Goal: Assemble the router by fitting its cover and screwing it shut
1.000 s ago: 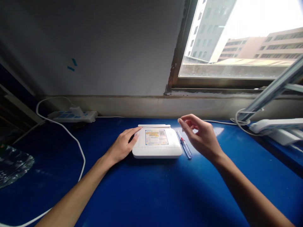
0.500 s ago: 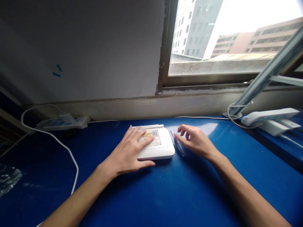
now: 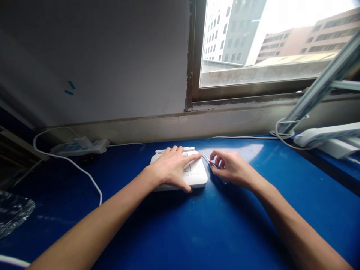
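Right hand (image 3: 233, 167): thumb and fingertips pinched on a slim screwdriver (image 3: 207, 158), near its red collar; shaft protrudes past the fingertips, angled wallward; left hand (image 3: 171, 167): unclenched, fingers spread across the white router (image 3: 200, 173), thumb over its near edge; blue table (image 3: 208, 232) beneath both; judged best: pinch firm but light, left palm flat, shaft tip clear of the outstretched left fingertip.
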A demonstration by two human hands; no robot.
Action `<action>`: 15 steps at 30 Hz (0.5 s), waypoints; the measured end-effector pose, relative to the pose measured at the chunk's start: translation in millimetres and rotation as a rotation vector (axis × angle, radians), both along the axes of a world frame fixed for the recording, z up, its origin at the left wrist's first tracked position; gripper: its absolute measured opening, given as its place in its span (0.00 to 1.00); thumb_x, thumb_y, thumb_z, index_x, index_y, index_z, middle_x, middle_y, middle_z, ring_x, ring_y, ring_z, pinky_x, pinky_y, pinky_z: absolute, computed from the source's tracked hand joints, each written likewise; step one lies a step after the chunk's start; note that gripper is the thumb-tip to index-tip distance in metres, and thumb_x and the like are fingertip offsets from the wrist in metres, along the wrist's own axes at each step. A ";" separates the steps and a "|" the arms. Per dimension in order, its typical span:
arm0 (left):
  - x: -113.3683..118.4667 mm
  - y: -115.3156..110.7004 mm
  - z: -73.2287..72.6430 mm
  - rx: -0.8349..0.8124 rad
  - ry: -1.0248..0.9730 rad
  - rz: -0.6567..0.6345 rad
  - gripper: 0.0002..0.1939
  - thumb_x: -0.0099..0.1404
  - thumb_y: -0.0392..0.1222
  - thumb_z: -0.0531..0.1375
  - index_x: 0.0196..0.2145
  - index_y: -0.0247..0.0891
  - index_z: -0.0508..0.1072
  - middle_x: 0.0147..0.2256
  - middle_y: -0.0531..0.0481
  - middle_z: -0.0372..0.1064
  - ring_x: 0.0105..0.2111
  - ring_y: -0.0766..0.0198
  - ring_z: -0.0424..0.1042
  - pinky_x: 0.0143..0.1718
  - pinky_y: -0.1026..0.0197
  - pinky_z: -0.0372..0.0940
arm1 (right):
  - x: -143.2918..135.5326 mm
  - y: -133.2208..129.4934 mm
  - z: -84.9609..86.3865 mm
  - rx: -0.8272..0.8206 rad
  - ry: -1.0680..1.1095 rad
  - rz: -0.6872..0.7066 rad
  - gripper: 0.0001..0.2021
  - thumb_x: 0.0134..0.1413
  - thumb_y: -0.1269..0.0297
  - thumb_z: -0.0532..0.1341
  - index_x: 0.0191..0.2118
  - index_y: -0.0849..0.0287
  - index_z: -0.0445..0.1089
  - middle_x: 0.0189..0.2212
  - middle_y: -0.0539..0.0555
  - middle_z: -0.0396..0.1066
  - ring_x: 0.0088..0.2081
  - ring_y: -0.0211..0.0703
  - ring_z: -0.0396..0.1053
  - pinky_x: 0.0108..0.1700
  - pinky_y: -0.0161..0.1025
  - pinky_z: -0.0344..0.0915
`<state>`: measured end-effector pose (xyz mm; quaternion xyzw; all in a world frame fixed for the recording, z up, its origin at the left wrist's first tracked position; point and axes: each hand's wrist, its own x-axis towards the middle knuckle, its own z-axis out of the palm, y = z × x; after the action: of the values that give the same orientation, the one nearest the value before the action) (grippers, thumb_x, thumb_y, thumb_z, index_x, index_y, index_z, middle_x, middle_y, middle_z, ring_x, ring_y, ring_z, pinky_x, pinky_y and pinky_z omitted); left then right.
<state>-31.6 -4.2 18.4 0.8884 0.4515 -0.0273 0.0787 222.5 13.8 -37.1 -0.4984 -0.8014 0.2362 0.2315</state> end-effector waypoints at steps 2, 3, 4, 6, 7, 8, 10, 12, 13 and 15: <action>-3.9 0.2 5.9 -0.022 -0.045 0.003 0.60 0.47 0.58 0.76 0.73 0.59 0.56 0.60 0.40 0.67 0.53 0.36 0.69 0.54 0.40 0.67 | 1.6 1.3 0.5 -0.013 0.016 -0.029 0.07 0.50 0.64 0.62 0.37 0.55 0.71 0.26 0.48 0.74 0.23 0.38 0.67 0.26 0.34 0.60; -7.3 -0.1 11.3 -0.034 -0.088 -0.001 0.60 0.46 0.57 0.76 0.73 0.60 0.56 0.59 0.41 0.67 0.52 0.37 0.69 0.53 0.41 0.68 | 2.4 1.9 0.7 -0.019 0.024 -0.042 0.06 0.49 0.64 0.63 0.36 0.55 0.71 0.26 0.48 0.74 0.23 0.38 0.68 0.27 0.34 0.61; -11.4 -0.9 17.9 -0.030 -0.152 -0.007 0.61 0.46 0.56 0.77 0.73 0.60 0.55 0.59 0.42 0.67 0.52 0.38 0.70 0.52 0.43 0.69 | 3.3 2.6 0.8 -0.026 0.032 -0.053 0.06 0.49 0.64 0.63 0.36 0.55 0.72 0.26 0.48 0.74 0.24 0.38 0.68 0.27 0.34 0.62; -20.9 -4.2 32.7 -0.050 -0.320 0.005 0.63 0.48 0.53 0.77 0.75 0.60 0.50 0.58 0.43 0.66 0.52 0.40 0.70 0.52 0.44 0.70 | 4.8 3.8 0.7 -0.043 0.046 -0.063 0.07 0.49 0.64 0.63 0.37 0.55 0.72 0.25 0.48 0.74 0.24 0.39 0.69 0.27 0.34 0.62; -25.9 -6.7 39.0 -0.065 -0.429 0.012 0.63 0.50 0.53 0.76 0.75 0.61 0.47 0.59 0.44 0.65 0.53 0.41 0.71 0.54 0.45 0.70 | 5.5 4.2 0.5 -0.051 0.053 -0.064 0.09 0.49 0.63 0.63 0.38 0.55 0.73 0.25 0.48 0.74 0.24 0.39 0.69 0.27 0.34 0.63; -30.9 -9.6 43.5 -0.071 -0.553 0.018 0.64 0.50 0.53 0.76 0.76 0.61 0.45 0.61 0.45 0.63 0.55 0.41 0.70 0.56 0.45 0.70 | 6.0 4.6 0.2 -0.059 0.061 -0.063 0.11 0.50 0.63 0.63 0.41 0.55 0.74 0.25 0.48 0.74 0.24 0.39 0.69 0.27 0.34 0.63; -40.1 -15.6 44.6 -0.101 -0.774 -0.005 0.64 0.51 0.52 0.75 0.75 0.58 0.42 0.67 0.46 0.57 0.61 0.40 0.67 0.61 0.45 0.67 | 6.7 5.1 -0.5 -0.058 0.071 -0.064 0.15 0.50 0.62 0.63 0.45 0.56 0.75 0.26 0.48 0.75 0.24 0.40 0.70 0.28 0.35 0.65; -47.9 -20.2 34.6 -0.042 -0.968 -0.006 0.63 0.50 0.53 0.76 0.73 0.53 0.43 0.69 0.44 0.54 0.65 0.38 0.62 0.65 0.45 0.63 | 6.7 5.3 -1.3 -0.034 0.068 -0.062 0.16 0.51 0.62 0.63 0.46 0.56 0.77 0.25 0.49 0.75 0.25 0.41 0.70 0.30 0.36 0.67; -51.5 -21.4 26.4 -0.015 -1.029 0.004 0.64 0.48 0.55 0.76 0.72 0.51 0.44 0.69 0.42 0.53 0.66 0.38 0.61 0.66 0.44 0.62 | 6.5 5.4 -1.7 -0.021 0.062 -0.060 0.15 0.51 0.62 0.64 0.44 0.56 0.78 0.25 0.49 0.74 0.26 0.41 0.70 0.31 0.37 0.67; -58.0 -21.6 7.8 0.006 -1.087 -0.014 0.63 0.48 0.59 0.75 0.71 0.48 0.43 0.68 0.39 0.53 0.67 0.39 0.59 0.69 0.44 0.58 | 5.7 5.5 -2.4 -0.004 0.049 -0.056 0.12 0.51 0.61 0.63 0.41 0.56 0.80 0.24 0.50 0.73 0.25 0.41 0.69 0.30 0.38 0.67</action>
<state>-89.6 -25.8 26.2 0.7777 0.3398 0.4366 0.2983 228.2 19.3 -39.5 -0.5153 -0.7807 0.2433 0.2566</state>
